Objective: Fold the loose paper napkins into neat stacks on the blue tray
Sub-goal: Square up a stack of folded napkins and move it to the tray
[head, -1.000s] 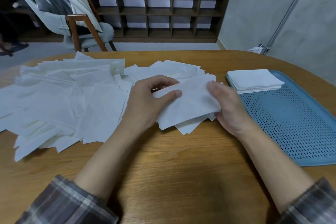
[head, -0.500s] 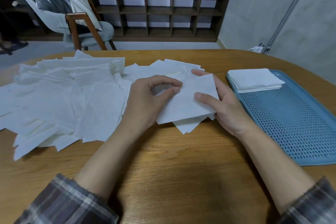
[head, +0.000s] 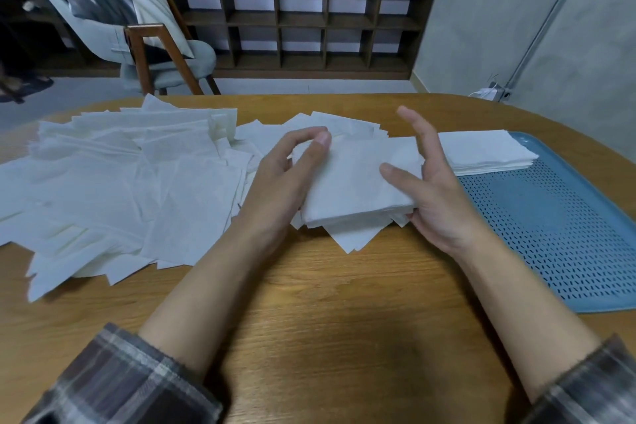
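Pinching 1 folded napkin (head: 354,182), left hand (head: 285,179) at its edge; right hand (head: 433,196) thumb-clamped

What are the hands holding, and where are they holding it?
A folded napkin. The left hand grips its left end, and the right hand holds its right end with the thumb on top.
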A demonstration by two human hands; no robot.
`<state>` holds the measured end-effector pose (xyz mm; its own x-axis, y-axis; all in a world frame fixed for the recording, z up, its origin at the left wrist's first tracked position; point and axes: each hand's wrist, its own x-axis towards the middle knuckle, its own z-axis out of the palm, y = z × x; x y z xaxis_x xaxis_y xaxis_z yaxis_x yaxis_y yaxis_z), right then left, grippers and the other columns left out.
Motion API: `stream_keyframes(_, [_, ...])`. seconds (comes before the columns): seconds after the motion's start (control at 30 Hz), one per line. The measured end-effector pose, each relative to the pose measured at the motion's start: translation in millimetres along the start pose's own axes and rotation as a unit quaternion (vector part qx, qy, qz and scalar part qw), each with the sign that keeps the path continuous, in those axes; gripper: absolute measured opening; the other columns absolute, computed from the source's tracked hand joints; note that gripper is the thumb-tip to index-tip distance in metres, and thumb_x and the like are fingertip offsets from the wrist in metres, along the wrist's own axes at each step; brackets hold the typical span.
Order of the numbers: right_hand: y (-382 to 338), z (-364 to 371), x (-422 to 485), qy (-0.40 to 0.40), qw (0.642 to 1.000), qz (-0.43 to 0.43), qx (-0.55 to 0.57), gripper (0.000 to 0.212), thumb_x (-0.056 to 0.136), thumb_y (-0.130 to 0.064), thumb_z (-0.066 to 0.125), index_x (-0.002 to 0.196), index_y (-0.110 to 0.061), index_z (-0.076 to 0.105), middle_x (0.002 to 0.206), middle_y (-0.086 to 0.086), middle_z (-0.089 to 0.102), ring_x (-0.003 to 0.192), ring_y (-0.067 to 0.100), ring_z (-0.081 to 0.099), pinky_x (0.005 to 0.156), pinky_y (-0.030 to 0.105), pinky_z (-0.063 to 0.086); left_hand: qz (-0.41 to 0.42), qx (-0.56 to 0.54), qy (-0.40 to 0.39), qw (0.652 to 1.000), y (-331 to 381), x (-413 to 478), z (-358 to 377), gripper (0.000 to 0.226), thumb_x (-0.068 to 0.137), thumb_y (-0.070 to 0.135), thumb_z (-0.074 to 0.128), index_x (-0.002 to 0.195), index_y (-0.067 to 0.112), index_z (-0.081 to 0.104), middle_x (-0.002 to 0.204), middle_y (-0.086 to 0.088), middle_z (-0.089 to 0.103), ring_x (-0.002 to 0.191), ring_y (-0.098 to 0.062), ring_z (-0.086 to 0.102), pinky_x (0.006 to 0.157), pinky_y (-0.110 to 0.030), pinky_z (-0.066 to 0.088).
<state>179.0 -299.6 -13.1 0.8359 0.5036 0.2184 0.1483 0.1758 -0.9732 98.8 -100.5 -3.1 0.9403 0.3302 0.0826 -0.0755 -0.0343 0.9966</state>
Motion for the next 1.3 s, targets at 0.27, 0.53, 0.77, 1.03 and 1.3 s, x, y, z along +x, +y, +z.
stream_keyframes(0.27, [1,-7,0,-0.065,0.997,0.044,-0.001,0.028,0.094,-0.012,0.074,0.116,-0.028,0.080,0.130,-0.007,0.072,0.118,0.012,0.068,0.089,0.024,0.055,0.116,0.171,0.016,0.978,-13,4,-4,0.030,0.102,0.029,0.068,0.131,0.037,0.063,0.117,0.026,0.064,0.102,0.007,0.060,0.077,-0.011,0.045])
stream_keyframes(0.53, [10,-17,4,0.093,0.977,-0.040,-0.189,0.033,0.095,-0.001,0.071,0.117,-0.024,0.079,0.122,-0.019,0.076,0.126,-0.003,0.061,0.113,0.021,0.042,0.229,0.326,-0.086,0.913,-22,-7,12,0.017,0.090,0.028,0.081,0.103,0.024,0.072,0.100,0.012,0.066,0.094,-0.006,0.061,0.078,-0.014,0.042])
stream_keyframes(0.77, [11,-14,5,0.104,0.973,-0.042,-0.203,0.032,0.096,-0.002,0.070,0.117,-0.024,0.079,0.120,-0.022,0.075,0.123,-0.010,0.060,0.102,0.003,0.039,0.188,0.404,-0.180,0.877,-39,-9,19,0.014,0.095,0.037,0.074,0.099,0.025,0.078,0.094,0.014,0.061,0.090,-0.005,0.057,0.080,-0.028,0.047])
stream_keyframes(1.03, [13,-16,5,0.092,0.972,-0.046,-0.211,0.030,0.096,-0.002,0.069,0.118,-0.021,0.079,0.121,-0.019,0.076,0.123,-0.010,0.060,0.100,0.001,0.038,0.147,0.365,-0.183,0.901,-31,-11,17,0.010,0.092,0.026,0.075,0.086,0.024,0.083,0.083,0.012,0.071,0.081,-0.004,0.063,0.072,-0.020,0.048])
stream_keyframes(1.3, [13,-14,5,0.083,0.973,-0.045,-0.209,0.031,0.096,0.000,0.069,0.117,-0.020,0.079,0.121,-0.017,0.076,0.122,-0.009,0.061,0.099,0.002,0.039,0.047,0.311,-0.254,0.915,-21,-16,16,0.008,0.093,0.025,0.078,0.090,0.024,0.084,0.085,0.012,0.076,0.079,-0.007,0.070,0.068,-0.014,0.050])
